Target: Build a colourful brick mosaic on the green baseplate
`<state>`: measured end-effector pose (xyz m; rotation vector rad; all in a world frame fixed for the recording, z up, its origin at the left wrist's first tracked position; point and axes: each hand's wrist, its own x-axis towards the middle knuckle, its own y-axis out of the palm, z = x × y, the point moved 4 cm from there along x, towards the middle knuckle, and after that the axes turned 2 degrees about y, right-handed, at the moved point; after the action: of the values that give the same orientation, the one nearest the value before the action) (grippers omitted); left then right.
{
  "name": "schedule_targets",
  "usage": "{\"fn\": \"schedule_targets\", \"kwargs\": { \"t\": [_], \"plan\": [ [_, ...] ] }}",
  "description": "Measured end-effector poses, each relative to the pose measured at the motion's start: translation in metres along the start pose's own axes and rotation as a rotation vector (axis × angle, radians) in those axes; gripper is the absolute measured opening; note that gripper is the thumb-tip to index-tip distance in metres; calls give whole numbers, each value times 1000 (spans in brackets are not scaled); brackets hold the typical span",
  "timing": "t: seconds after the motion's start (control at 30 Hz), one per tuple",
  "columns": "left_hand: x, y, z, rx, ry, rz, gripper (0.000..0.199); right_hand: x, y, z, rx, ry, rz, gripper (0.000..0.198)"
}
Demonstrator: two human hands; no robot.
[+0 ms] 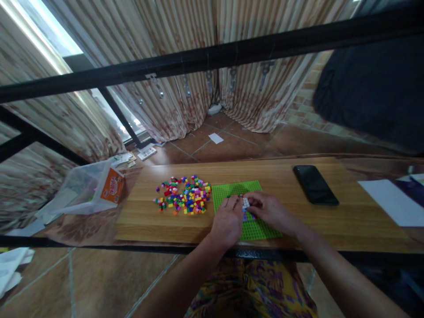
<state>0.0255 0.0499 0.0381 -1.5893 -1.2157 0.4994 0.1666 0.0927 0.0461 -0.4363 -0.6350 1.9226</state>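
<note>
A green studded baseplate (220, 191) lies on the wooden board in front of me. Small white bricks (245, 202) sit in a patch on it, with a few red and purple ones around them, partly covered by my hands. My left hand (228, 221) rests on the plate just left of the white patch, its fingers stretched out over the studs. From the right, my right hand (270, 210) bends thumb and fingertips together at the white bricks; whatever is between them is too small to make out. A loose pile of multicoloured bricks (190, 196) spreads left of the plate.
A black phone (315, 184) lies on the wooden board (145, 225) to the right. White paper (391, 201) is farther right. At the left stands a clear plastic box (88, 185) with an orange label. A black metal bar (198, 59) crosses beyond the board, before striped curtains.
</note>
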Motion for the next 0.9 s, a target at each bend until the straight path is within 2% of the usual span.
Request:
{"fn": "schedule_targets", "kwargs": {
  "t": [0.17, 0.3, 0.4, 0.57, 0.7, 0.8, 0.9],
  "plan": [
    [-1, -3, 0, -59, -13, -21, 34, -12, -11, -15, -21, 49, -164, 30],
    [-2, -3, 4, -126, -24, -28, 34, -32, -22, -48, -41, 149, -281, 35],
    [-2, -4, 8, -212, -54, -52, 34, -47, -26, -74, -186, 221, -329, 36],
    [6, -2, 10, -322, -22, -72, 33, -58, -23, -94, -442, 174, -348, 41],
    [9, -2, 9, -344, 21, -91, 35, -53, -17, -96, -517, 96, -322, 41],
    [-1, -6, 10, -377, 11, -125, 39, -52, -14, -97, -529, 69, -336, 41],
    [-21, -13, 22, -389, -81, -200, 39, -53, -12, -99, -529, 60, -356, 41]
  ]
}}
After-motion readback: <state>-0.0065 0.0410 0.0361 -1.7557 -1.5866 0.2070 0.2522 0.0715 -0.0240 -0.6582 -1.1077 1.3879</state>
